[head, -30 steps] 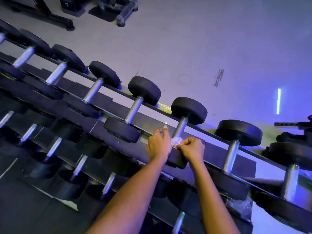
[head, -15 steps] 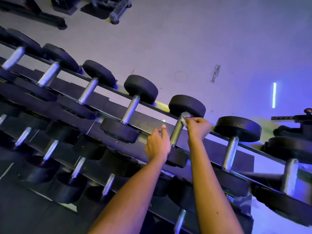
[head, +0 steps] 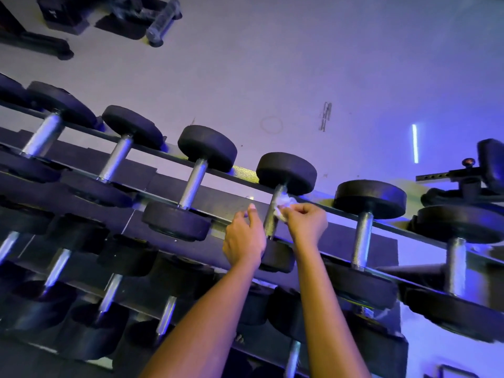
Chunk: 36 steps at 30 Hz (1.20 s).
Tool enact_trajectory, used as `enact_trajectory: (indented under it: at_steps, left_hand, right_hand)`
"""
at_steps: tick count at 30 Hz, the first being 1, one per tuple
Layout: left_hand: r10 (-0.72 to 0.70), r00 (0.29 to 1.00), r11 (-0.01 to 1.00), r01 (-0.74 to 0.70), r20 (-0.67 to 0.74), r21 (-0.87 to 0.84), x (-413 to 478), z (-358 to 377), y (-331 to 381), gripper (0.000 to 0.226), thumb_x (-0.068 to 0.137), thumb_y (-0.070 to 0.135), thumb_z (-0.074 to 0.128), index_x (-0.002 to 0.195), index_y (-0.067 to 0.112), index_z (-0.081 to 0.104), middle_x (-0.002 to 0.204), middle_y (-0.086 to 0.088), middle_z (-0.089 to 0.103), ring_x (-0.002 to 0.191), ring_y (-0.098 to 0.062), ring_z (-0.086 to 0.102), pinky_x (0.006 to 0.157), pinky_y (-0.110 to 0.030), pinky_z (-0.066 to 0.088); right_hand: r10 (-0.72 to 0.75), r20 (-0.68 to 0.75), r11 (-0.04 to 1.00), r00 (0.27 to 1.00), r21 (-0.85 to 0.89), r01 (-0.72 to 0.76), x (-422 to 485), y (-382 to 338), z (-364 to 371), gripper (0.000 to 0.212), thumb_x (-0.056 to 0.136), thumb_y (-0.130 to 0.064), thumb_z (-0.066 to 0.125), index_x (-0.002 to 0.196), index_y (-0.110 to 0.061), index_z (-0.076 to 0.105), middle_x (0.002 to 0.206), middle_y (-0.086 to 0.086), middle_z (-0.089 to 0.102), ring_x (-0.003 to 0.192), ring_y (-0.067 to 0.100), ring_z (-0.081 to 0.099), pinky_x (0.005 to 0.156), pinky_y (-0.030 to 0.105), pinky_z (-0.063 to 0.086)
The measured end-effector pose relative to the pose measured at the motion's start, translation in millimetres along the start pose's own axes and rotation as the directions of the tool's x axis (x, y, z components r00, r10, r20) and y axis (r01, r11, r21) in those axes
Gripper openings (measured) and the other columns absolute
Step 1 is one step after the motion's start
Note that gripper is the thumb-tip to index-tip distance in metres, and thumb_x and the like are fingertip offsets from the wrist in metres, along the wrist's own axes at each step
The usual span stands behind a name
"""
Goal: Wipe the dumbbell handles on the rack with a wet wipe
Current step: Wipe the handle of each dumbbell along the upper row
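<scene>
Currently mid-task. Right grip (head: 305, 222) pinches the wet wipe (head: 283, 205), pressed to the upper end of one handle (head: 271, 222), just below that dumbbell's far head (head: 286, 171). Left grip (head: 244, 241), fingers loose and holding nothing, rests on the rack (head: 169, 184) just left of that handle. Handles either side and on lower tiers: wiped or not, cannot tell. Judgement: many remain.

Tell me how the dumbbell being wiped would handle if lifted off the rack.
Probably heavy for its size: the dumbbell has thick, solid-looking heads on a metal handle. Grip should hold well, since the handle looks knurled, though the wipe may leave it damp. Its round heads would likely let it roll on a flat floor.
</scene>
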<state>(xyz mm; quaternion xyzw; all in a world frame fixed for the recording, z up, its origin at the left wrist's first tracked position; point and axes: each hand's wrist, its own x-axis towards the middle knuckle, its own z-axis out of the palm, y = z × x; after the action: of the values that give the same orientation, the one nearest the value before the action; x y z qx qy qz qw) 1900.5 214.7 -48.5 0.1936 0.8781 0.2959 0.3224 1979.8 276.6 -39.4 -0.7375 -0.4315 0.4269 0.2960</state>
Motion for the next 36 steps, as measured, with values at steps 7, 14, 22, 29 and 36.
enact_trajectory:
  at_steps: [7, 14, 22, 29, 36]
  left_hand:
    - [0.015, 1.0, 1.0, -0.015, -0.016, 0.002, -2, -1, 0, 0.052, 0.098, 0.056, 0.028, 0.115, 0.02, 0.061, 0.112, -0.007, 0.064, 0.102, -0.026, 0.057, 0.075, -0.033, 0.036]
    - [0.034, 0.999, 0.999, -0.034, -0.01, 0.01, -1, -1, 0, 0.052, 0.098, 0.055, 0.029, 0.104, 0.017, 0.065, 0.11, -0.011, 0.065, 0.101, -0.032, 0.057, 0.077, -0.037, 0.04]
    - [0.07, 0.997, 0.993, -0.07, 0.012, 0.091, -6, -4, 5, 0.052, 0.1, 0.049, 0.03, 0.097, 0.013, 0.068, 0.101, -0.012, 0.066, 0.081, -0.025, 0.052, 0.067, -0.033, 0.034]
    - [0.102, 0.994, 0.985, -0.106, 0.03, 0.137, -5, -5, 5, 0.052, 0.101, 0.045, 0.029, 0.098, 0.01, 0.067, 0.096, -0.012, 0.063, 0.078, -0.023, 0.048, 0.066, -0.034, 0.037]
    - [0.238, 0.969, 0.96, -0.246, 0.071, 0.137, -14, -12, -4, 0.052, 0.1, 0.043, 0.028, 0.099, 0.009, 0.068, 0.105, -0.015, 0.067, 0.093, -0.033, 0.059, 0.085, -0.04, 0.048]
  right_hand:
    - [-0.072, 0.012, 0.997, 0.997, 0.028, 0.072, 25, -10, 13, 0.008, 0.075, -0.009, 0.077, 0.07, -0.013, 0.071, 0.07, 0.002, 0.068, 0.071, 0.018, 0.062, 0.069, 0.03, 0.052]
    - [0.003, 0.166, 0.993, 0.986, -0.118, 0.016, -10, 29, -5, 0.02, 0.072, -0.011, 0.079, 0.059, -0.018, 0.066, 0.061, -0.004, 0.062, 0.059, 0.005, 0.053, 0.054, 0.015, 0.04]
    - [0.047, 0.099, 0.999, 0.994, 0.015, -0.048, -22, 39, -3, 0.005, 0.074, -0.009, 0.079, 0.074, -0.012, 0.074, 0.072, -0.003, 0.069, 0.068, 0.008, 0.061, 0.06, 0.022, 0.048]
    - [0.038, 0.079, 0.999, 0.996, 0.005, -0.038, -22, 40, -2, 0.006, 0.074, -0.01, 0.078, 0.075, -0.014, 0.075, 0.076, -0.005, 0.07, 0.077, 0.01, 0.064, 0.08, 0.034, 0.057]
    - [-0.008, 0.001, 1.0, 1.0, 0.005, 0.008, -43, 30, -8, 0.003, 0.076, -0.008, 0.073, 0.074, -0.005, 0.074, 0.078, 0.007, 0.072, 0.072, 0.012, 0.06, 0.069, 0.021, 0.046]
